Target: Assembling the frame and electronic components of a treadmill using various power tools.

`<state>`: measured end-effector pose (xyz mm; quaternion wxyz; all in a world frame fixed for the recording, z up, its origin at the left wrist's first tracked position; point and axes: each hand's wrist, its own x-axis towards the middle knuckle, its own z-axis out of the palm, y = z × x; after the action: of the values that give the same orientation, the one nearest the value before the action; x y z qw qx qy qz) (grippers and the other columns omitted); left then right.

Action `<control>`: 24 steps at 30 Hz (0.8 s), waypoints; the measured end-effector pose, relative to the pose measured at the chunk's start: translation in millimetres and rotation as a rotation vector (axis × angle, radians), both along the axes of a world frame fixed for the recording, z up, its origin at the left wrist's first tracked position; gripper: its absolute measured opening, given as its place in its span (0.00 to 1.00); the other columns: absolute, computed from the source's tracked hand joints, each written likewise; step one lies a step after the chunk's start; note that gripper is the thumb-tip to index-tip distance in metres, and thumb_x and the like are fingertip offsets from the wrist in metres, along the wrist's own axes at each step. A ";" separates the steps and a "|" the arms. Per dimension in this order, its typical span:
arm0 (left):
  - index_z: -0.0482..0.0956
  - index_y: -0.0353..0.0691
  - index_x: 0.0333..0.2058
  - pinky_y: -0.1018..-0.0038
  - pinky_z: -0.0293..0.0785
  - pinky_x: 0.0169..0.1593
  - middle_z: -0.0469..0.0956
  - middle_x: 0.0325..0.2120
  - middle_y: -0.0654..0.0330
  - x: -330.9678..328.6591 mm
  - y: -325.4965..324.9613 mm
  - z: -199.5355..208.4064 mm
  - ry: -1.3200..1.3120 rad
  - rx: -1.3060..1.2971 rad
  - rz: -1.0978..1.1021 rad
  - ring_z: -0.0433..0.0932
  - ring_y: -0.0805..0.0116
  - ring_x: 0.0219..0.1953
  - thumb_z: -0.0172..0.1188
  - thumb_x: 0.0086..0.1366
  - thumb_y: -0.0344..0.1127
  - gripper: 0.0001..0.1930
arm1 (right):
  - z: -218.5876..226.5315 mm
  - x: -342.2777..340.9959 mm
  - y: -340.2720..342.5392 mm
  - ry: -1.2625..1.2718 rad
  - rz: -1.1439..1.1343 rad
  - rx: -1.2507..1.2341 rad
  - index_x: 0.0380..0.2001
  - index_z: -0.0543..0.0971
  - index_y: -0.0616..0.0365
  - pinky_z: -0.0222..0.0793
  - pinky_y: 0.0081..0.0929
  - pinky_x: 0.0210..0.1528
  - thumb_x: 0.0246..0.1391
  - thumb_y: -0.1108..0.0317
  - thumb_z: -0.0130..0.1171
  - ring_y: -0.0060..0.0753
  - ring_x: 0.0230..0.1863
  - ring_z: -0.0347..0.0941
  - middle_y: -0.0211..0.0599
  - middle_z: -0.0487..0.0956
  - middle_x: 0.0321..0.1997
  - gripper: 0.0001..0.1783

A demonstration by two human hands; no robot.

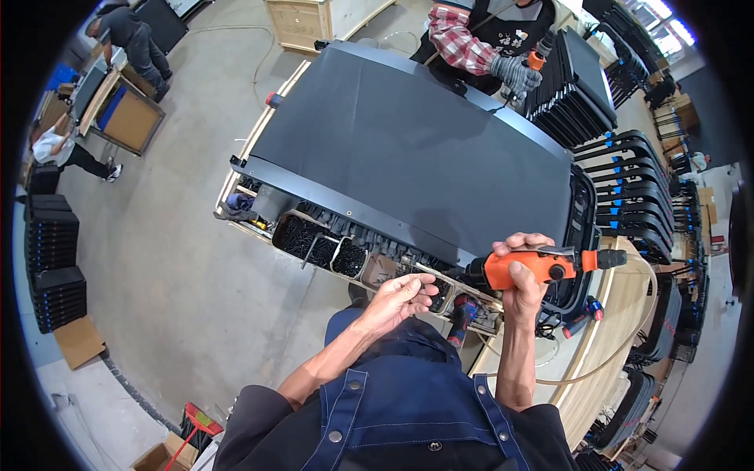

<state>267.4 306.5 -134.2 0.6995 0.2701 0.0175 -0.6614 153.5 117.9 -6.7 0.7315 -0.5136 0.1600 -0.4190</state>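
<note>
My right hand [523, 286] grips an orange and black power drill [530, 268] above the near right corner of a large dark grey panel [393, 149]. The chuck points to the right. My left hand [397, 302] hovers over the parts bins along the panel's near edge, thumb and fingers drawn together; whatever lies between them is too small to make out. Black screws fill one bin [297, 235]. Beside my left hand, a second power tool [463, 315], dark with red and blue, hangs at the bench edge.
Across the panel, a gloved co-worker's hand [516, 74] holds another orange drill [537, 60]. Stacked black panels [573, 86] and racked black frames [632, 184] stand at the right. A hose [628, 345] curves over the wooden bench [605, 337]. Two people work far left.
</note>
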 end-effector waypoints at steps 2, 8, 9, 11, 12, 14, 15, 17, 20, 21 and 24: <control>0.73 0.33 0.56 0.74 0.82 0.44 0.82 0.43 0.54 -2.6 1.0 2.6 0.010 0.010 0.016 0.83 0.69 0.39 0.57 0.73 0.39 0.19 | 2.8 -4.7 4.4 -0.029 -0.014 0.039 0.49 0.71 0.56 0.72 0.48 0.57 0.48 0.76 0.65 0.37 0.43 0.78 0.41 0.77 0.45 0.24; 0.77 0.35 0.49 0.75 0.83 0.41 0.83 0.38 0.57 -7.0 18.1 -13.5 -0.006 0.095 0.084 0.83 0.70 0.35 0.59 0.72 0.36 0.13 | -11.2 -14.0 4.5 -0.062 0.027 0.184 0.50 0.71 0.52 0.72 0.47 0.57 0.48 0.70 0.67 0.34 0.43 0.77 0.36 0.76 0.44 0.25; 0.78 0.36 0.48 0.76 0.82 0.40 0.83 0.36 0.58 -5.1 23.3 -28.1 -0.009 0.120 0.098 0.82 0.72 0.34 0.58 0.73 0.37 0.12 | -14.9 -15.1 3.0 -0.069 0.041 0.199 0.50 0.71 0.52 0.72 0.47 0.57 0.48 0.70 0.67 0.34 0.43 0.77 0.36 0.76 0.44 0.25; 0.80 0.38 0.44 0.79 0.81 0.36 0.82 0.30 0.63 0.5 34.6 -57.6 -0.007 0.232 0.140 0.80 0.77 0.30 0.57 0.74 0.40 0.11 | -26.9 -21.0 1.8 -0.019 0.015 0.232 0.50 0.71 0.55 0.73 0.48 0.56 0.48 0.71 0.66 0.37 0.42 0.78 0.39 0.77 0.45 0.25; 0.80 0.39 0.41 0.82 0.73 0.29 0.78 0.26 0.67 4.3 38.1 -70.5 -0.017 0.364 0.154 0.75 0.80 0.25 0.59 0.73 0.44 0.13 | -30.3 -25.4 2.0 0.023 0.024 0.241 0.50 0.71 0.52 0.72 0.44 0.57 0.48 0.70 0.67 0.33 0.43 0.77 0.36 0.76 0.44 0.25; 0.80 0.41 0.39 0.83 0.63 0.24 0.74 0.23 0.70 14.9 48.4 -99.7 -0.123 0.511 0.136 0.67 0.82 0.20 0.60 0.72 0.47 0.14 | -40.4 -33.9 4.3 0.056 0.008 0.285 0.51 0.71 0.52 0.71 0.44 0.57 0.49 0.71 0.67 0.34 0.43 0.76 0.37 0.76 0.44 0.25; 0.80 0.43 0.37 0.83 0.59 0.22 0.71 0.21 0.72 19.3 55.2 -121.0 -0.173 0.615 0.160 0.62 0.83 0.18 0.61 0.71 0.49 0.15 | -45.2 -37.3 5.7 0.069 0.005 0.320 0.51 0.71 0.53 0.72 0.44 0.57 0.48 0.72 0.67 0.34 0.43 0.76 0.37 0.76 0.45 0.25; 0.81 0.43 0.34 0.82 0.59 0.21 0.71 0.20 0.72 34.0 63.3 -161.4 -0.238 0.755 0.187 0.62 0.82 0.18 0.65 0.68 0.52 0.17 | -51.2 -42.4 7.4 0.105 0.004 0.348 0.51 0.72 0.53 0.72 0.44 0.56 0.48 0.73 0.67 0.34 0.43 0.76 0.37 0.76 0.45 0.25; 0.81 0.41 0.34 0.81 0.60 0.20 0.71 0.20 0.71 62.2 60.9 -200.2 -0.261 0.844 0.272 0.63 0.82 0.17 0.66 0.65 0.56 0.21 | -56.3 -42.5 7.7 0.140 0.012 0.382 0.51 0.72 0.53 0.72 0.44 0.56 0.48 0.74 0.67 0.35 0.43 0.76 0.37 0.76 0.45 0.26; 0.81 0.38 0.37 0.79 0.64 0.22 0.72 0.20 0.70 71.1 60.2 -207.8 -0.230 0.832 0.283 0.65 0.80 0.18 0.62 0.68 0.56 0.22 | -55.1 -41.7 8.3 0.147 0.004 0.375 0.51 0.72 0.54 0.72 0.44 0.56 0.48 0.74 0.67 0.35 0.43 0.76 0.37 0.76 0.45 0.26; 0.79 0.37 0.39 0.77 0.70 0.25 0.74 0.23 0.66 81.4 61.2 -215.9 -0.128 0.804 0.278 0.69 0.76 0.22 0.53 0.75 0.52 0.21 | -50.8 -34.6 11.1 0.139 -0.006 0.362 0.51 0.72 0.54 0.72 0.43 0.55 0.48 0.74 0.66 0.35 0.42 0.76 0.38 0.76 0.45 0.25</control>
<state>348.8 367.7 -350.2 0.6208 0.5566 0.2667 -0.4834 118.8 129.1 -57.5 0.7979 -0.4010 0.2842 -0.3491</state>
